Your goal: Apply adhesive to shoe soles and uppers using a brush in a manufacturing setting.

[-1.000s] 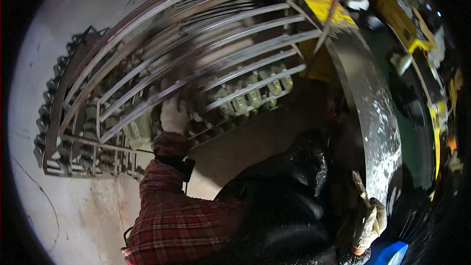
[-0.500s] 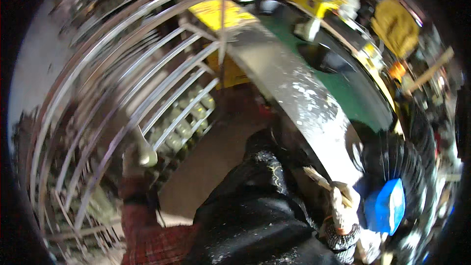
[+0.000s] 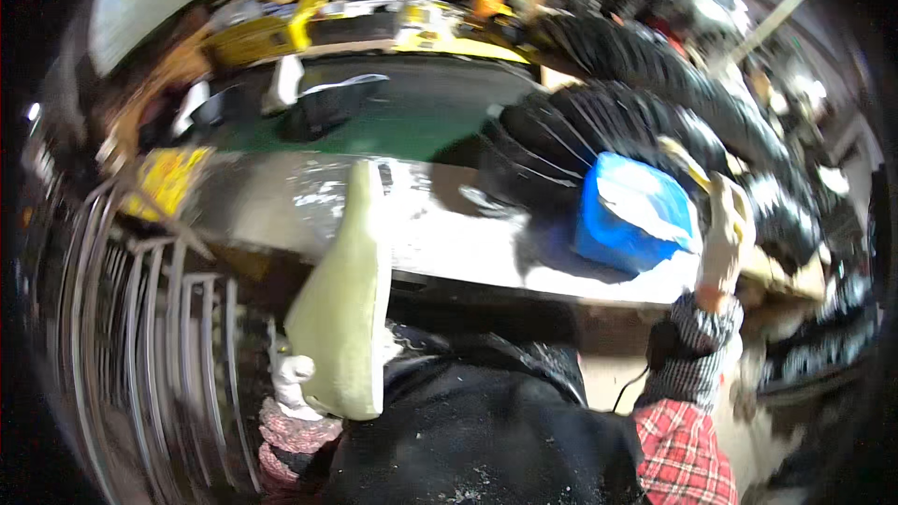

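My left hand (image 3: 296, 385), in a white glove, grips the lower end of a pale yellow-green tapered foam-like piece (image 3: 339, 318), held upright with its narrow end up over the bench. My right hand (image 3: 728, 236), also gloved, is closed round what looks like a brush (image 3: 687, 161), blurred, its pale end pointing up and left. This hand is just right of a blue tub (image 3: 629, 234) with white in it, which stands on the right end of the white-smeared bench surface (image 3: 449, 252).
A metal rack of bars (image 3: 178, 355) stands at the left. Stacked black ribbed pieces (image 3: 580, 126) lie behind the tub. A green surface (image 3: 412, 126) runs along the back, with dark pieces (image 3: 327, 108) on it. Yellow boxes (image 3: 253, 37) line the far side.
My view has swung right, from the rack to the bench. My left hand has come from the rack with the pale piece. My right hand has risen beside the blue tub.
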Demonstrator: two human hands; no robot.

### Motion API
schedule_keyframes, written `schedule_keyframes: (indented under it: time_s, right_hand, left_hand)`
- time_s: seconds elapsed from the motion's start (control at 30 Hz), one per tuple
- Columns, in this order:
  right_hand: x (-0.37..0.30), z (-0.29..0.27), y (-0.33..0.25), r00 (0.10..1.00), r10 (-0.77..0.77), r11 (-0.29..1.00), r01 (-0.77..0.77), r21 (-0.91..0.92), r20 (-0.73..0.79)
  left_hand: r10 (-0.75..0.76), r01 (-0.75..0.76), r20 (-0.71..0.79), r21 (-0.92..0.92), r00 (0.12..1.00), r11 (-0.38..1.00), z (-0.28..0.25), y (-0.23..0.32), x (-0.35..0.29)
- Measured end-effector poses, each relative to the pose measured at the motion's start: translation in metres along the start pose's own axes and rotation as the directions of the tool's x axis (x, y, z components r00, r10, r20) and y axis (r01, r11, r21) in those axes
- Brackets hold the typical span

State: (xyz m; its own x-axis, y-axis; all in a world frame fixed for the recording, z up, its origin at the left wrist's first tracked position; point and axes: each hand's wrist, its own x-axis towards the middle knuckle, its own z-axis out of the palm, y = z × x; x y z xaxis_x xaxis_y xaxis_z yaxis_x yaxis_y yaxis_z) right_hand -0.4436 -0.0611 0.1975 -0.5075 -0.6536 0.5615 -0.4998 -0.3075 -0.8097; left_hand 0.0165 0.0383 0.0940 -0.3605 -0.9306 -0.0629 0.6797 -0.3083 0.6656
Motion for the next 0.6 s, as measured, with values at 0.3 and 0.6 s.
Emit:
schedule_keyframes:
  time_s: [0.3,0.6]
  right_hand:
    - [0.039,-0.032,0.083,0.900,0.089,0.817,0.179,-0.548,0.427]
    - [-0.033,-0.022,-0.012,0.952,0.143,0.984,-0.166,0.065,0.271]
  left_hand:
    - [0.099,-0.101,-0.021,-0.160,0.995,0.982,0.013,-0.060,0.073]
    - [-0.332,0.158,-0.444,-0.384,0.832,0.910,-0.059,-0.071,0.013]
